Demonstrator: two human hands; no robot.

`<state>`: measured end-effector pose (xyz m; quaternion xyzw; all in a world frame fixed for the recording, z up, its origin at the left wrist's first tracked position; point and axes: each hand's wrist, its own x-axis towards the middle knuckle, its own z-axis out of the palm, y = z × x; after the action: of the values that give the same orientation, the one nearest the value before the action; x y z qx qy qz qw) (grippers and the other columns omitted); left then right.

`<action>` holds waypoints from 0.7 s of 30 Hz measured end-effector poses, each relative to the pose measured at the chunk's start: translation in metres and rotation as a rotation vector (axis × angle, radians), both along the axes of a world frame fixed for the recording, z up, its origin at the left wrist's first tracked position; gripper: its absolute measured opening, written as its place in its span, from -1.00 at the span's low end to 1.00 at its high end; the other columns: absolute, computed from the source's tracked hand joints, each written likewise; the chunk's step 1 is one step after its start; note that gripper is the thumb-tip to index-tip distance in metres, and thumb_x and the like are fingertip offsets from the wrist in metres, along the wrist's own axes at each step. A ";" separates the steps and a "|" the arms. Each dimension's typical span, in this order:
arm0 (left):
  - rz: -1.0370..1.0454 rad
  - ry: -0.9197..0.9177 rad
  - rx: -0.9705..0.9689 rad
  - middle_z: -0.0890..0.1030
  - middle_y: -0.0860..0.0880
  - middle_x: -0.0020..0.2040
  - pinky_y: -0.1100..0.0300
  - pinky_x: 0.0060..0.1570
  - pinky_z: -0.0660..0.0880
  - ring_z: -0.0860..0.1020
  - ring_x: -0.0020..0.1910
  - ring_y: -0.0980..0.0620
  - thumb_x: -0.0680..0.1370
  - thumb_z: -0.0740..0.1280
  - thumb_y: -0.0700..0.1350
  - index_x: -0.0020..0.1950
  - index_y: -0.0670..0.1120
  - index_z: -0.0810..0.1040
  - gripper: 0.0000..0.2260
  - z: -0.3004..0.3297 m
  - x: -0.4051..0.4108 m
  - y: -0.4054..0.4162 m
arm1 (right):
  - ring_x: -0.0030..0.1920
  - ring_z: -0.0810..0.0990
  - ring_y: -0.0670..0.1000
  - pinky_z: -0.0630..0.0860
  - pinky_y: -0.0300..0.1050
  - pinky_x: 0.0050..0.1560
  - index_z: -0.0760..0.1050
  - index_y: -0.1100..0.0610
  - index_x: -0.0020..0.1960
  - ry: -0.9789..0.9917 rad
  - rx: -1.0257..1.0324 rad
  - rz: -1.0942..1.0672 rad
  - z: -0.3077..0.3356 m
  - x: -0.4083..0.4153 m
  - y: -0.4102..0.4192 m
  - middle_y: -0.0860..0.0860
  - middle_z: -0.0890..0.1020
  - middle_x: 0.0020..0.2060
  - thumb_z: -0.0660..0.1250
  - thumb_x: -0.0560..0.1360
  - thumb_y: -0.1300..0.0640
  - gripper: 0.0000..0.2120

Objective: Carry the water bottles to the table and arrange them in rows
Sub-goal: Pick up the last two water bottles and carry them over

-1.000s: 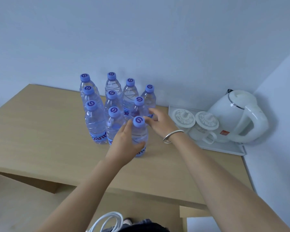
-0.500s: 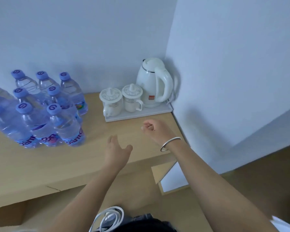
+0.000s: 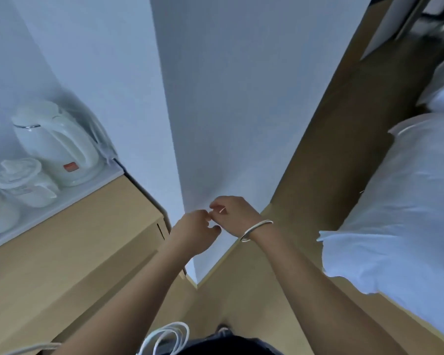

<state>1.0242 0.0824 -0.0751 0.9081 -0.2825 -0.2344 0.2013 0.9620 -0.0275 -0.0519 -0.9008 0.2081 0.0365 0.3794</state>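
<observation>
Table [image 3: 75, 252], pale wood; left hand [image 3: 194, 233], right hand [image 3: 232, 216] curled, empty, fingertips together.

No legible text, kettle [image 3: 54, 147] label unreadable

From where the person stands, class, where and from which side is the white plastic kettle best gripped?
Probably the looped handle of the white plastic kettle: it juts right, away from the lidded white cups, so come from the right, fingers wrapping it.
</observation>
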 end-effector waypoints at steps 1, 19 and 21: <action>-0.022 0.013 0.007 0.57 0.07 0.16 0.23 -0.02 0.44 0.52 0.09 0.03 0.50 0.25 0.05 0.18 0.00 0.50 -0.71 0.000 -0.005 -0.014 | 0.08 0.56 0.05 0.45 -0.13 0.12 0.52 0.15 0.18 -0.002 -0.021 -0.030 0.002 -0.011 -0.015 0.06 0.61 0.09 0.24 0.52 0.07 -0.71; -0.401 0.044 -0.047 0.44 0.07 -0.08 0.24 -0.25 0.31 0.40 -0.15 0.05 0.45 0.28 0.00 -0.11 0.05 0.46 -0.93 0.011 -0.025 -0.264 | 0.05 0.55 0.07 0.48 -0.07 0.11 0.52 0.17 0.11 0.123 -0.082 -0.548 0.005 -0.113 -0.220 0.08 0.61 0.04 0.21 0.54 0.11 -0.77; -0.470 0.058 -0.048 0.41 0.09 -0.10 0.25 -0.28 0.29 0.39 -0.16 0.05 0.45 0.28 -0.01 -0.14 0.05 0.37 -0.90 0.006 -0.027 -0.301 | 0.07 0.55 0.11 0.48 -0.04 0.14 0.52 0.21 0.13 0.167 -0.092 -0.571 0.005 -0.113 -0.251 0.12 0.61 0.06 0.20 0.54 0.11 -0.75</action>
<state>0.9972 -0.2188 -0.0687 0.8052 -0.4859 -0.2940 0.1706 0.8495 -0.2787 -0.0467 -0.8159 0.4849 -0.0072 0.3148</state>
